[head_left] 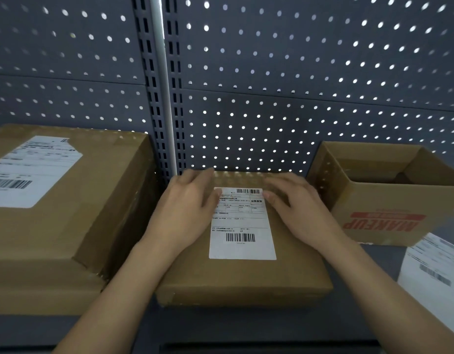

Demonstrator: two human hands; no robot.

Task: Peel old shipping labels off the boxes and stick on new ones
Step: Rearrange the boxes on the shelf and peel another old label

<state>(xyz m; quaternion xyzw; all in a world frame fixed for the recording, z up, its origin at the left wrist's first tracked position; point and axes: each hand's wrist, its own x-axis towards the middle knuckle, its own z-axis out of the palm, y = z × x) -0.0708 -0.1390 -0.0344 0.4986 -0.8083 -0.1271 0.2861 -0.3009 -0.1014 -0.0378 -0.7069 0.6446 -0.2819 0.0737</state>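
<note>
A flat brown box (246, 277) lies in the middle of the shelf with a white shipping label (242, 226) on its top. My left hand (187, 203) rests flat on the box at the label's upper left corner, thumb touching the label's edge. My right hand (295, 203) lies flat at the label's upper right corner, fingers straight. A bigger taped box (75, 213) stands to the left and carries a large white label (29, 172) with a torn upper corner.
An open carton marked MAKEUP (384, 200) stands at the right. Loose label sheets (435, 274) lie on the dark shelf at the far right. A grey pegboard wall (272, 85) with a slotted upright closes the back.
</note>
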